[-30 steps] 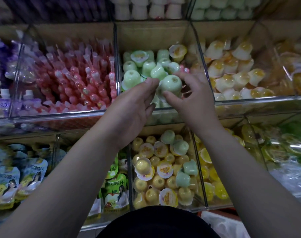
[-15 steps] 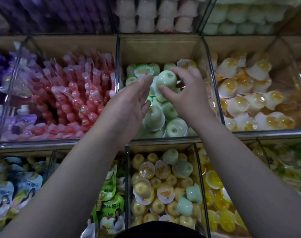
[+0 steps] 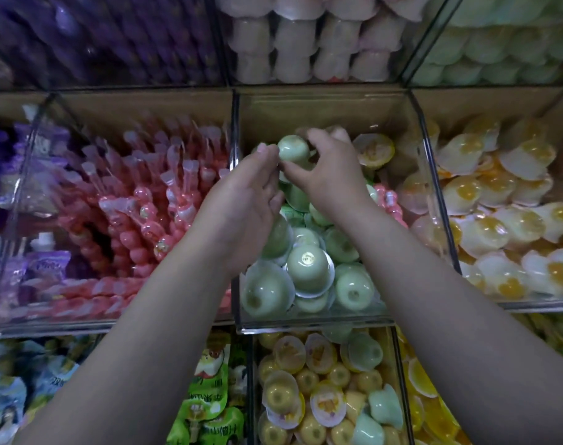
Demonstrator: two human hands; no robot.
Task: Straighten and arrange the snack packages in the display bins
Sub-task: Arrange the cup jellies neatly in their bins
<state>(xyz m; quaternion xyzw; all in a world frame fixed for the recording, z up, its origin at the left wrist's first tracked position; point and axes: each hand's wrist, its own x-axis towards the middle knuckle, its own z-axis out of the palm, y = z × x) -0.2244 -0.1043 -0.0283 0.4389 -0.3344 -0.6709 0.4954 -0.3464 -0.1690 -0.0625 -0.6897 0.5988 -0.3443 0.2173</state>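
Two hands meet over the middle clear bin (image 3: 305, 324), which is heaped with pale green cups (image 3: 309, 261). The right hand (image 3: 333, 178) pinches one green jelly cup (image 3: 293, 148) between its thumb and curled fingers, holding it just above the pile toward the back of the bin, while the left hand (image 3: 241, 203) lays its nearly straight fingertips against the cup's left side. Pink jelly sticks (image 3: 138, 203) fill the bin to the left, and white-and-orange cups (image 3: 498, 216) fill the one to the right.
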